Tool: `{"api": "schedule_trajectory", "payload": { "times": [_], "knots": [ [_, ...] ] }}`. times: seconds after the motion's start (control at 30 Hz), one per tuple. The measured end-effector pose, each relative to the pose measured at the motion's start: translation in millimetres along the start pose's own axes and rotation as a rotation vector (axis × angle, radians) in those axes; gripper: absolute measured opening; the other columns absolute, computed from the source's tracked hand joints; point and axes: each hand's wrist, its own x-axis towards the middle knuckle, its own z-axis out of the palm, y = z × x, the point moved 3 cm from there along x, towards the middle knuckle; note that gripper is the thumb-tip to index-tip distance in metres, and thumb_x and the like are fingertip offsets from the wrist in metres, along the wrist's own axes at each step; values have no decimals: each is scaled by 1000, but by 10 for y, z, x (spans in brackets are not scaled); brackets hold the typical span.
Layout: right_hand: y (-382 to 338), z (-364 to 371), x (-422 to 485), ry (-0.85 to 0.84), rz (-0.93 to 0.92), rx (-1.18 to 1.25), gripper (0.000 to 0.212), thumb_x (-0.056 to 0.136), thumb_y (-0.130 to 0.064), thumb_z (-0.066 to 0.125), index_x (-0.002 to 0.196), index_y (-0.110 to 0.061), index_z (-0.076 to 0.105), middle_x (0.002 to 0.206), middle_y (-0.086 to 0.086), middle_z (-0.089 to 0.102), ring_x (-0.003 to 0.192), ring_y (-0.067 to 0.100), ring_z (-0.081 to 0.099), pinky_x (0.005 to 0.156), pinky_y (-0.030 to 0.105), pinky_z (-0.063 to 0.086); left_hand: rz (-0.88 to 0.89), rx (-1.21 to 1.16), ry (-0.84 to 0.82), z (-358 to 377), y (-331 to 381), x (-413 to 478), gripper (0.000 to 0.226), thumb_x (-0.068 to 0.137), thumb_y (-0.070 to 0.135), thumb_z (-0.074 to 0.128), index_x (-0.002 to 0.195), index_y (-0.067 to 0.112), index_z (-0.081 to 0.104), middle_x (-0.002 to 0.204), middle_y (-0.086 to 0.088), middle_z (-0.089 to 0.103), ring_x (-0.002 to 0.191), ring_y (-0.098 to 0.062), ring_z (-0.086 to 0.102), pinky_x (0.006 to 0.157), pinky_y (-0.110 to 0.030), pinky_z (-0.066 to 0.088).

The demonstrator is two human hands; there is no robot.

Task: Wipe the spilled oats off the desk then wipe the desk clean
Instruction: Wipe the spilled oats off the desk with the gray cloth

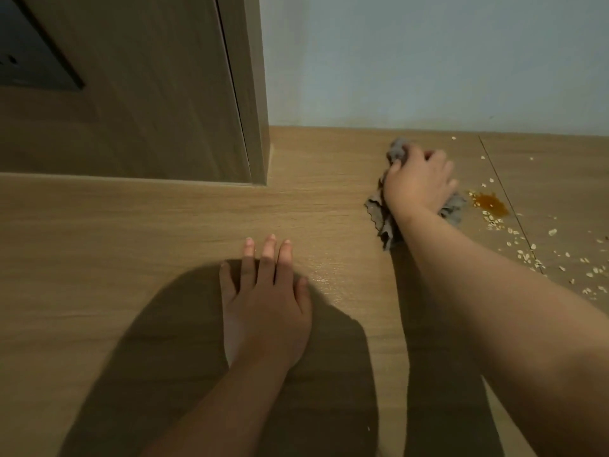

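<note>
the right hand [418,183] grips a grey cloth [382,216] beside the oats [524,255] and an orange stain [491,204], both not yet wiped; the left hand [267,298] rests flat on the desk [131,245].

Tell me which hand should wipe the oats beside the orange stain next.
Right. The right hand grips the grey cloth and sits just beside the orange stain and the oats. The left hand lies flat on the desk, holds nothing, and is farther from the spill.
</note>
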Motion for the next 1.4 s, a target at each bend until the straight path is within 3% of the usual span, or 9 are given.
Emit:
{"api": "schedule_trajectory", "payload": {
  "times": [0.23,0.6,0.7,0.8,0.93,1.07,1.13,1.3,1.4],
  "knots": [
    [-1064,272,-575,-127,-656,103,41,91,-21,47,132,-27,47,130,5,49,119,26,41,96,38,32,25,48,-7,8,7,7,57,92,40,25,136,12,48,142,-10,46,135,-33,38,104,-58,33],
    [-260,144,276,-76,-238,-10,40,94,-26,41,133,-35,48,138,3,46,123,29,38,95,41,28,10,34,-20,18,-9,12,58,93,41,23,138,12,46,144,-8,44,137,-31,35,106,-56,30],
    [-75,83,92,-104,-264,-16,41,94,-30,40,135,-35,46,144,0,42,127,29,36,101,43,26,13,13,-37,-6,2,11,57,91,39,26,135,11,49,142,-9,47,135,-32,38,104,-57,32],
    [-94,33,-348,-187,-499,-7,40,93,-32,44,132,-34,48,142,-1,44,126,26,38,102,41,25,-4,5,-97,-73,15,11,61,91,40,20,142,14,40,149,-7,38,140,-29,29,108,-55,26],
    [308,-231,-1202,-307,-915,82,36,85,-28,46,117,-33,61,126,-6,57,118,22,47,92,38,29,-22,17,-126,-65,12,30,57,98,42,10,151,23,0,159,4,-4,146,-19,-9,115,-47,0],
    [653,-375,-1440,-404,-1156,88,36,84,-29,43,115,-31,62,121,-6,60,115,18,47,92,37,34,-31,20,-117,-57,26,33,57,100,41,15,151,23,-1,159,5,-6,146,-17,-9,116,-46,-2],
    [518,-293,-1149,-378,-1129,15,38,88,-29,41,121,-29,59,128,-2,56,119,22,47,97,43,37,-30,7,-134,-49,17,39,57,100,42,15,151,23,0,159,5,-6,145,-17,-9,115,-47,-3],
    [222,-142,-674,-210,-632,3,41,94,-26,41,133,-35,48,142,-5,45,127,25,38,101,39,27,-12,16,-104,-60,11,22,55,100,41,13,151,23,4,159,4,-1,146,-17,-6,116,-47,0],
    [375,-235,-1160,-219,-744,76,41,85,-27,40,121,-33,59,131,-4,55,115,27,48,93,39,31,26,-6,-80,-58,16,-6,54,101,38,15,151,21,8,159,4,1,146,-17,-4,116,-46,0]
  ]
}}
